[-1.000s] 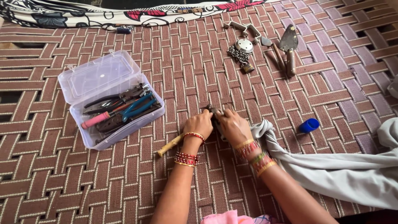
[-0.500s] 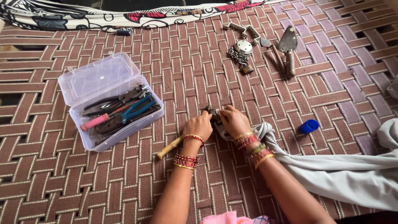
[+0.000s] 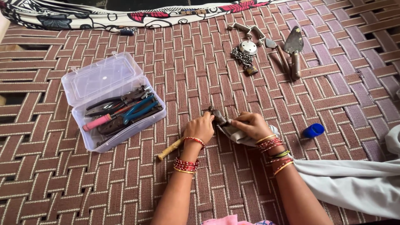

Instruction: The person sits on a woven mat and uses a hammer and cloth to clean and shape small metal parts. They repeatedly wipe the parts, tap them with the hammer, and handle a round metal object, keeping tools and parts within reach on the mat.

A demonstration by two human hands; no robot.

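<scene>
Near the middle of the woven mat, your left hand (image 3: 202, 127) grips the hammer (image 3: 216, 116) while your right hand (image 3: 250, 125) presses grey cloth (image 3: 237, 135) on its head; next, rub firmly.

Clear plastic box (image 3: 109, 96), rectangular, lid hinged open, left on woven mat; no labels, signs, screens.

1. The woven cot surface (image 3: 187, 62) is all reddish-brown and pale mauve straps in a basket-weave pattern.
2. The toolbox (image 3: 104, 79) is clear plastic; inside, the pliers (image 3: 139, 109) have teal handles and one tool has a pink handle (image 3: 96, 123).
3. The bottle cap (image 3: 313, 130) is bright blue.
4. The bangles (image 3: 186, 165) are mostly red with some gold.
5. The hammer handle (image 3: 170, 148) is pale wood.
6. The grey cloth (image 3: 350, 183) is plain, while the patterned fabric (image 3: 104, 16) is white with black and red swirls.
</scene>
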